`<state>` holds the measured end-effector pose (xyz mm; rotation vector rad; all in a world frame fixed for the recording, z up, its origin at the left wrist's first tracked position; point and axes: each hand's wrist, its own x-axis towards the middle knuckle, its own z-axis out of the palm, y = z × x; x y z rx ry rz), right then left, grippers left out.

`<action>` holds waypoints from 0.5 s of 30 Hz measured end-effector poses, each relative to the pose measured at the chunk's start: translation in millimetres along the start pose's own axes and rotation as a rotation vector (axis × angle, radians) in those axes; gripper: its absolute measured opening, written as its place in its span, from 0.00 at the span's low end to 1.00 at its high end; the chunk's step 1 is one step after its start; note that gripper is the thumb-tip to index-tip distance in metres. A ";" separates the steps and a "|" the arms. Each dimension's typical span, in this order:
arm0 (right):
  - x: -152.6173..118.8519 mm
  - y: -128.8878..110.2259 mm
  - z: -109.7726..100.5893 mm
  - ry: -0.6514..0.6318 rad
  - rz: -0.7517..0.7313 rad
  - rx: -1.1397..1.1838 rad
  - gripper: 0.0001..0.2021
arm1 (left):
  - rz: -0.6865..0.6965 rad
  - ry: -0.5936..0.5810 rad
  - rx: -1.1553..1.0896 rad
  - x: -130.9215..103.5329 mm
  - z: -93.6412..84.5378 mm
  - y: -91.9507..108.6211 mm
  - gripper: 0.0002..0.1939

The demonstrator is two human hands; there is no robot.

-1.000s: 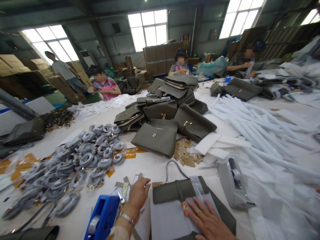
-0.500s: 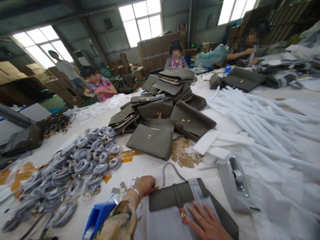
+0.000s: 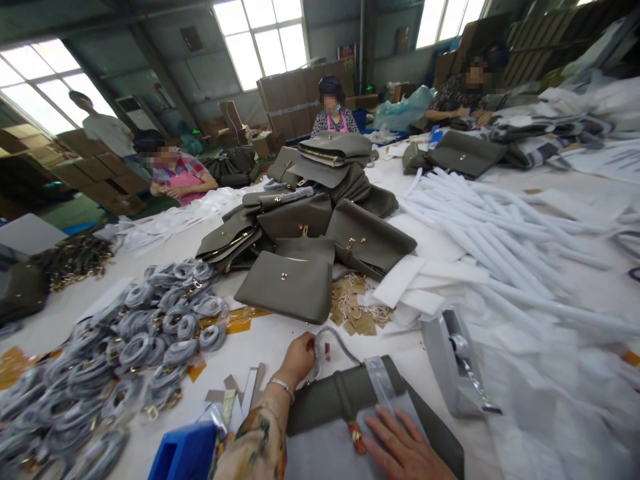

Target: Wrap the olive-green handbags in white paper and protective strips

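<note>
An olive-green handbag point(image 3: 325, 399) lies in front of me, with white sheet material point(image 3: 320, 443) over its front and clear plastic wrapped around part of its flap. The wrapped handle point(image 3: 341, 341) arches up from the bag's top edge. My left hand point(image 3: 299, 358) is closed around the left side of that handle. Flat on the sheet, fingers spread, my right hand point(image 3: 403, 440) rests beside the clasp point(image 3: 357, 437), which has an orange-red covering.
Coiled, wrapped straps point(image 3: 170, 323) heap at left. A blue tape dispenser point(image 3: 183, 450) stands nearby; a grey one point(image 3: 453, 367) is at right. Beyond lie piled handbags point(image 3: 287, 287), tags point(image 3: 355, 303) and white foam tubes point(image 3: 480, 227). Several co-workers point(image 3: 333, 113) are across the table.
My left hand has moved from the bag's upper left corner up onto the handle. My right hand stays flat on the bag. The whole view has shifted slightly.
</note>
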<state>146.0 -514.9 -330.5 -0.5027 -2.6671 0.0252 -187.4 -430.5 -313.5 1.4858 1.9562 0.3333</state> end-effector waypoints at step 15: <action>3.7 -8.3 -31.0 -0.351 0.047 0.292 0.36 | 0.874 0.368 0.705 -242.9 75.3 -29.5 0.17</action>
